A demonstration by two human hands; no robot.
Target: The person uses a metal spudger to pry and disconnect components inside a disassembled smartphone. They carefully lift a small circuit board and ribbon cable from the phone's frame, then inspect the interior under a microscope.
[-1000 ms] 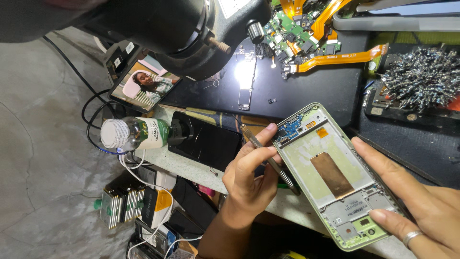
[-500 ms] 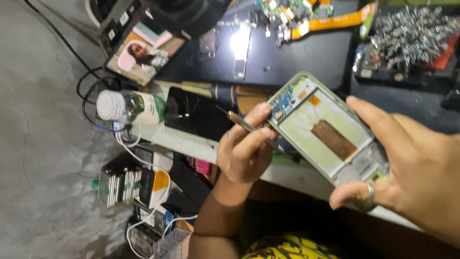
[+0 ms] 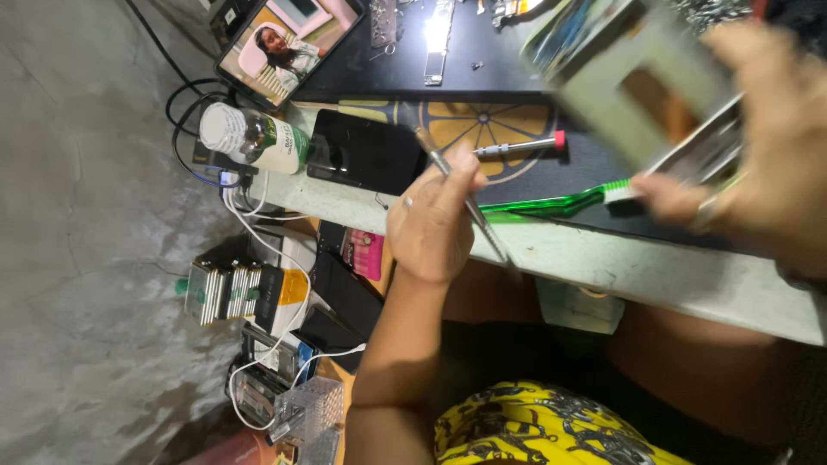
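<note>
My left hand (image 3: 431,228) grips thin metal tweezers (image 3: 469,207) at the table's front edge, tips pointing up and away from me. My right hand (image 3: 767,146), a ring on one finger, holds a pale green phone frame (image 3: 637,95) lifted above the table, blurred by motion. A green toothbrush (image 3: 551,205) lies on the dark mat between the hands, its white bristle end touching my right fingers. Just beyond my left hand lies a small screwdriver (image 3: 517,146) with a red cap.
A black phone (image 3: 362,153) lies face up left of the tweezers, beside a white-capped bottle (image 3: 254,136). Another phone (image 3: 284,43) plays a video at the far left. The pale table edge (image 3: 646,267) runs above my lap. Boxes and cables (image 3: 250,297) crowd the floor.
The view has swung down and left. My right hand has lifted the phone frame up and to the right, away from the tweezers. My left hand stays near the table edge.
</note>
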